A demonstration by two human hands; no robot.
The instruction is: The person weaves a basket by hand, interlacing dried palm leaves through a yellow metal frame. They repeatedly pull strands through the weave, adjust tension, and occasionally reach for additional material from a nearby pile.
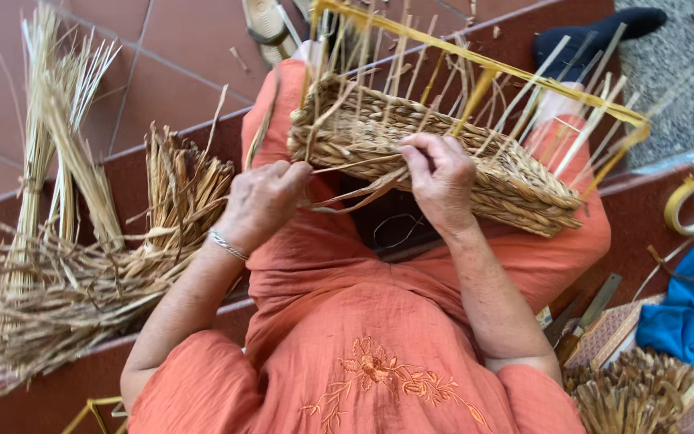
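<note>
Resting across the lap, the half-woven straw basket point(435, 153) looked light, stiff below, with springy brittle stakes above. Left hand point(260, 201) pinched a flat weaving strand point(355, 165); right hand point(441, 178) gripped the woven wall, the safest hold.

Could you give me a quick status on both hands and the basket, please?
Left hand pinching a straw strand. Right hand pressing the basket wall. Basket on the lap, stakes upright. Nothing in the way.

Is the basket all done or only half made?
Half made. The basket has loose straw stakes sticking up above its woven wall, and both hands hold strands.
</note>
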